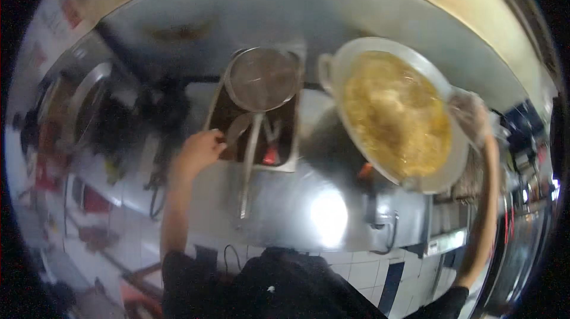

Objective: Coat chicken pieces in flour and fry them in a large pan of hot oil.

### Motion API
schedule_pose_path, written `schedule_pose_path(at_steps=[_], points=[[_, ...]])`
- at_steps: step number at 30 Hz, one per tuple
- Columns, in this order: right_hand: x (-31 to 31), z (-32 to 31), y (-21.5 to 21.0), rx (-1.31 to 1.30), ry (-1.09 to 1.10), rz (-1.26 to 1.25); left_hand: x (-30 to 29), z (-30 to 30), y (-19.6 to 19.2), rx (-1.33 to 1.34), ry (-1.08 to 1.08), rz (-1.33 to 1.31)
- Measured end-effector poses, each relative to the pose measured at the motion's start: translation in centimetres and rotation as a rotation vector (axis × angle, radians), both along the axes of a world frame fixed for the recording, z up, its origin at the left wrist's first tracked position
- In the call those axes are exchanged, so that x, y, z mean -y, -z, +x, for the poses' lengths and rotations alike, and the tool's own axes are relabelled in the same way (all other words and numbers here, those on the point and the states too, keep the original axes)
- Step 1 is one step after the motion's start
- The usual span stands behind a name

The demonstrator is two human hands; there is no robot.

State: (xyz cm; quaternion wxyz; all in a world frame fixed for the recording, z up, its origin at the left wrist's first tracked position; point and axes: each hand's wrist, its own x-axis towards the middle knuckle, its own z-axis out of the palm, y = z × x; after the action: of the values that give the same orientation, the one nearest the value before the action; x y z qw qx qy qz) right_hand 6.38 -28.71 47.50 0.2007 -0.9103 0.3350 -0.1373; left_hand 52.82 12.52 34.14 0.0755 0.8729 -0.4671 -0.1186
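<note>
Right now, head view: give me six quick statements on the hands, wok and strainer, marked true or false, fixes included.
1. The round mesh strainer lies over the rectangular tray. True.
2. The right hand is at the right side of the wok. True.
3. The wok stands left of the strainer. False: it stands to the right.
4. The left hand is by the tray's left edge. True.
5. The wok is empty. False: it holds yellow, frothy liquid.
6. The left hand grips the strainer's handle. False: the long handle is apart from it, reaching past the tray's near edge.
</note>
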Motion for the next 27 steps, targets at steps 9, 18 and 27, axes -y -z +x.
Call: schedule_pose_path(at_steps=[9,18,27], points=[[-20.2,-1.5,-4.4,0.218,0.436,-0.166,1.4,1.6,8.4,-0.208,-0.055,0.25],[-32.7,-16.5,7.0,0.508,0.93,0.151,-4.5,-2.0,8.0,-0.136,-0.282,-0.079],[-44.5,-21.6,22.5,0.831,1.25,0.484,-2.8,-5.0,-4.7,-0.417,-0.23,-0.568]])
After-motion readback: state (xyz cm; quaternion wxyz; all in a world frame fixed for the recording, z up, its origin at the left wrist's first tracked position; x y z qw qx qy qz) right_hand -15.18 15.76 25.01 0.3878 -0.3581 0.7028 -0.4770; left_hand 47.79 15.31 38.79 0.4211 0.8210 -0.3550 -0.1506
